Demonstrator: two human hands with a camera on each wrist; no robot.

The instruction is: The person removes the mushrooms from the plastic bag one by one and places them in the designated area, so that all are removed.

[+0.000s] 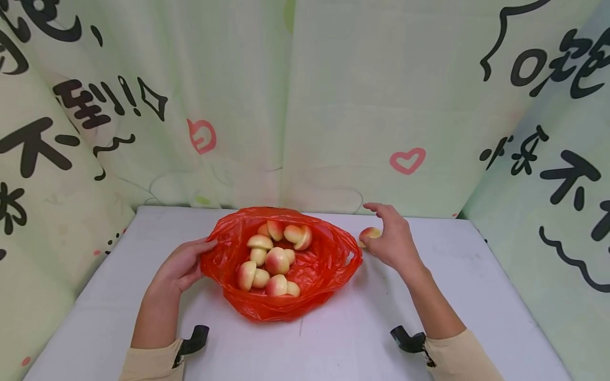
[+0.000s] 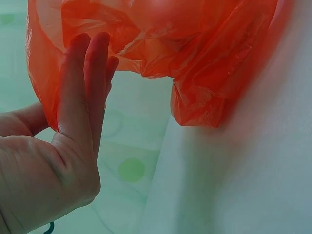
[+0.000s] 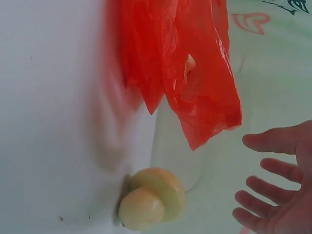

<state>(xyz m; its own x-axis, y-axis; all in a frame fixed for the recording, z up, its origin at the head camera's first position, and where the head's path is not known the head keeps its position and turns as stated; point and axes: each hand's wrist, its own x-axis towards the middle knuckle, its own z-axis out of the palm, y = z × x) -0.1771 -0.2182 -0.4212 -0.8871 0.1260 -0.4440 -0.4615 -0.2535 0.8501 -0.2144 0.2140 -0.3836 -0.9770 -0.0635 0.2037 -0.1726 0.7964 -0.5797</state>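
Observation:
A red plastic bag [image 1: 305, 307] sits with its mouth spread on the table. Several mushroom-shaped pieces, cream with pinkish-red caps, lie inside; one mushroom [image 1: 277, 261] is near the middle. My left hand [image 1: 183, 262] holds the bag's left edge, thumb on one side and fingers behind the thin plastic [image 2: 146, 44]. On the other side, my right hand [image 1: 393, 238] hangs in the air with fingers spread, just right of the bag's handle hole. Another mushroom [image 3: 151, 197] lies on the table outside the bag, apart from the fingers and partly hidden behind my right hand in the head view.
The white table [image 1: 333, 349] ends at the back against a pale green curtain [image 1: 352, 106] with hearts and black lettering. More curtain hangs close on the left and right sides. A black wrist mount [image 1: 407, 339] sticks out from each sleeve.

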